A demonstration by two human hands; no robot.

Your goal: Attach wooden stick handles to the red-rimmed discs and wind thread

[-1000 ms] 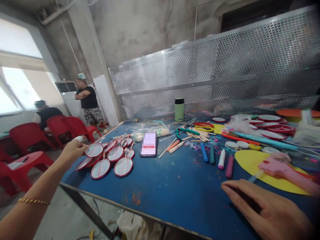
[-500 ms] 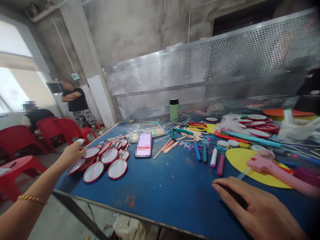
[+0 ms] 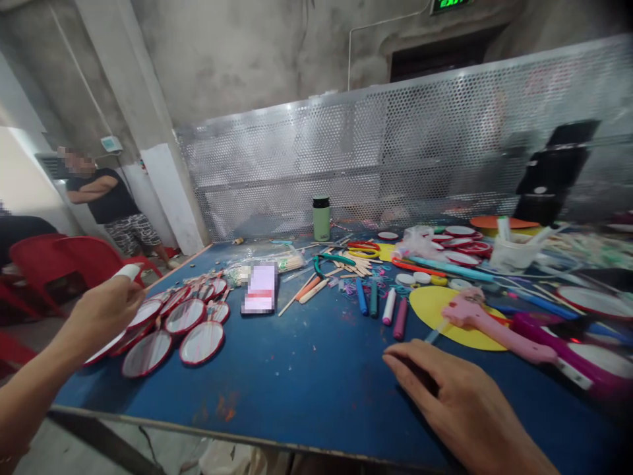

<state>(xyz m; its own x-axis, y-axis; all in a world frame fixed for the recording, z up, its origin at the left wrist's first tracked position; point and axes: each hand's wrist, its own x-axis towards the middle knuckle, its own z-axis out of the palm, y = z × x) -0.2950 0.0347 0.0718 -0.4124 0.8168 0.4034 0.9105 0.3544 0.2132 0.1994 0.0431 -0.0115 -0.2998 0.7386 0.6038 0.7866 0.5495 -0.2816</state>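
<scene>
My left hand (image 3: 101,313) is over the pile of round white discs with red rims (image 3: 185,316), at the table's left. Its fingers are pinched against the edge of one disc; whether they grip it I cannot tell. Something white covers one fingertip. My right hand (image 3: 448,396) is low over the blue table, fingers curled, thumb and forefinger tips together; anything between them is hidden. Just beyond it a translucent stick (image 3: 436,332) extends from a pink gun-shaped tool (image 3: 467,313), which lies partly on a yellow oval sheet (image 3: 425,307).
A phone (image 3: 260,290) leans mid-table by bagged wooden sticks. Several thick markers (image 3: 389,307), pliers, scissors and loose sticks lie behind. A green bottle (image 3: 321,219) stands by the perforated metal screen (image 3: 297,158). A tub (image 3: 514,253) and purple tool (image 3: 573,349) are right. A person (image 3: 106,198) stands far left.
The view has swung to the right, so everything sits further left in the picture. Both hands keep about the same places relative to the discs and the pink tool.
</scene>
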